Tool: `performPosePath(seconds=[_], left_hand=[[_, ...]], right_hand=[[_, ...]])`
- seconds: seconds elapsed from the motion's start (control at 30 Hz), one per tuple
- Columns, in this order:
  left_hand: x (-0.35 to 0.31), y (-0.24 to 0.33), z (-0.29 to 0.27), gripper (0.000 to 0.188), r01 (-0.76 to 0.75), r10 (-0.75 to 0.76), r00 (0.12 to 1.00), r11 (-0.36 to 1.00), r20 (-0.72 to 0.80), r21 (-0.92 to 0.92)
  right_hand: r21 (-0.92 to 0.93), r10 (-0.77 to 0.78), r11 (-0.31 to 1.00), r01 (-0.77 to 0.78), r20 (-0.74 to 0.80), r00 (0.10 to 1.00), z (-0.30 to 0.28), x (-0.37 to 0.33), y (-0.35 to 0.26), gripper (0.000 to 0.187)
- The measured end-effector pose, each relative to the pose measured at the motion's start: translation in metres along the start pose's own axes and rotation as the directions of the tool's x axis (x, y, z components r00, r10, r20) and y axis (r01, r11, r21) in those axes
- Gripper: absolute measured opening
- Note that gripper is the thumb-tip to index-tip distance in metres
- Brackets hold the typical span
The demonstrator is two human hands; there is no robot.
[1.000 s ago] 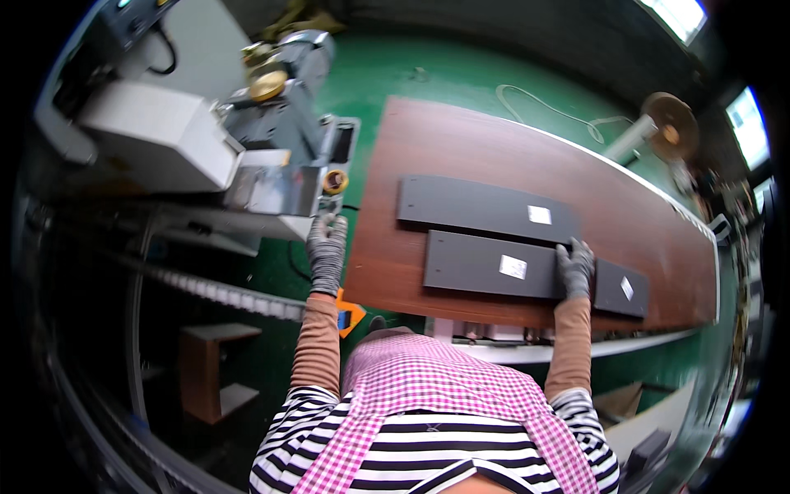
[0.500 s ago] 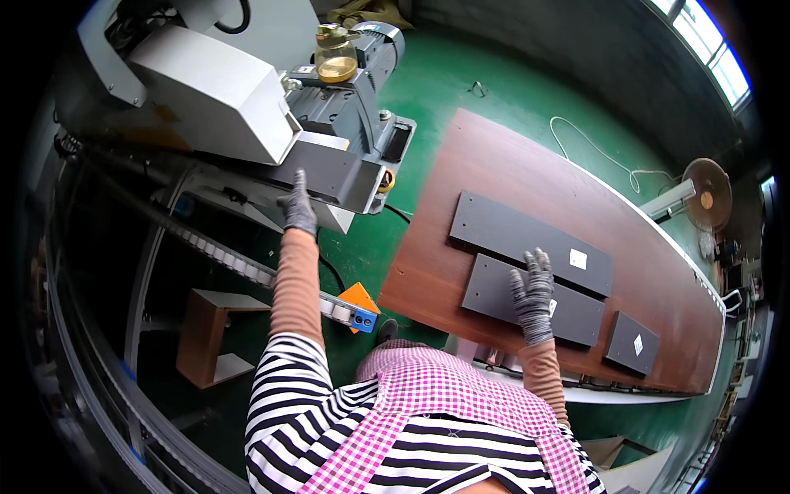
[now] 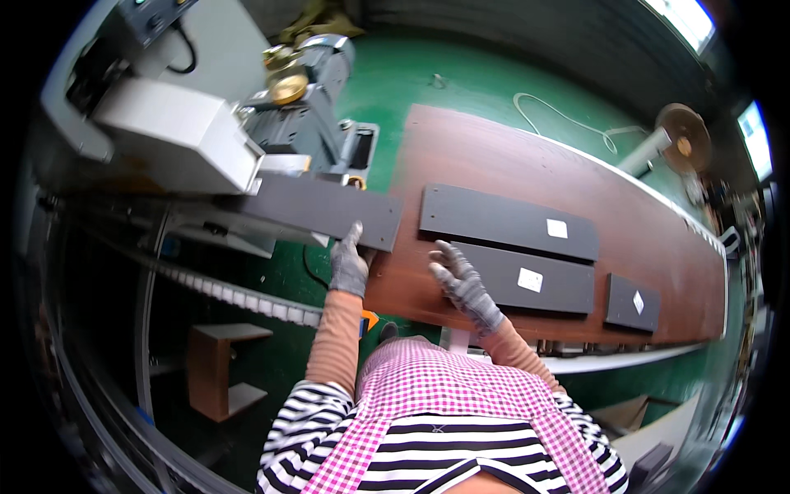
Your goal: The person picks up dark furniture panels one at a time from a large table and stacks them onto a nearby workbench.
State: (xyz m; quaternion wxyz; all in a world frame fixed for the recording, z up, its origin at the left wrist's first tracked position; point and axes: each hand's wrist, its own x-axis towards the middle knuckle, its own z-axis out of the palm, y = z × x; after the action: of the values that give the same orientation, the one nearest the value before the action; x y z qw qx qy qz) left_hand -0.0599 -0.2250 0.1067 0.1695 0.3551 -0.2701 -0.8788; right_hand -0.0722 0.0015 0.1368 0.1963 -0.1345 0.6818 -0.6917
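Note:
A dark grey panel (image 3: 329, 206) juts out of the machine's white housing, its free end reaching over the left edge of the brown table. My gloved left hand (image 3: 350, 265) grips this panel by its near edge, thumb on top and the other fingers hidden beneath. Fingers spread, my gloved right hand (image 3: 462, 284) hovers, slightly blurred, at the left end of the nearer labelled grey panel (image 3: 535, 278). Behind that lies another long grey panel (image 3: 502, 221) with a white label. A short grey panel (image 3: 629, 303) rests to their right.
The brown tabletop (image 3: 675, 247) stretches to the right. On the left stand the white machine housing (image 3: 177, 136), a grey motor (image 3: 325, 62) and an oil cup (image 3: 286, 78). A roller rail (image 3: 247, 296) runs below them. A round fan (image 3: 685, 138) stands at far right.
The panel at the machine has come farther out to the right. My left hand has moved right and closed on its edge; my right hand has shifted left across the nearer panel.

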Motion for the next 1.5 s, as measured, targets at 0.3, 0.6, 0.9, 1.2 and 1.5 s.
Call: performPosePath(seconds=[0.3,0.6,0.9,1.2,1.5], left_hand=[[-0.082,-0.045,0.031,0.031,0.302,-0.29,0.947,0.951,0.138,-0.073],[0.005,-0.042,0.021,0.032,0.128,-0.125,0.988,0.992,0.089,-0.024],[-0.016,-0.047,0.056,0.03,-0.076,-0.123,0.985,0.317,0.12,0.945],[-0.082,-0.087,0.049,0.053,-0.486,-0.113,0.873,-0.105,0.475,0.868],[-0.094,-0.076,0.042,0.048,-0.405,0.004,0.908,0.274,0.42,0.872]], right_hand=[[0.351,0.358,0.896,-0.273,-0.204,0.911,-0.059,-0.025,-0.034,0.059],[0.039,0.179,0.978,-0.206,-0.667,0.723,-0.235,-0.026,-0.031,0.028],[-0.761,-0.232,0.249,-0.599,-0.647,0.726,-0.319,-0.017,-0.001,0.059],[-0.487,-0.097,0.225,-0.844,-0.873,0.478,-0.271,-0.07,0.0,0.056],[-0.497,-0.197,0.547,-0.674,-0.859,0.474,-0.25,-0.107,-0.005,0.046]])
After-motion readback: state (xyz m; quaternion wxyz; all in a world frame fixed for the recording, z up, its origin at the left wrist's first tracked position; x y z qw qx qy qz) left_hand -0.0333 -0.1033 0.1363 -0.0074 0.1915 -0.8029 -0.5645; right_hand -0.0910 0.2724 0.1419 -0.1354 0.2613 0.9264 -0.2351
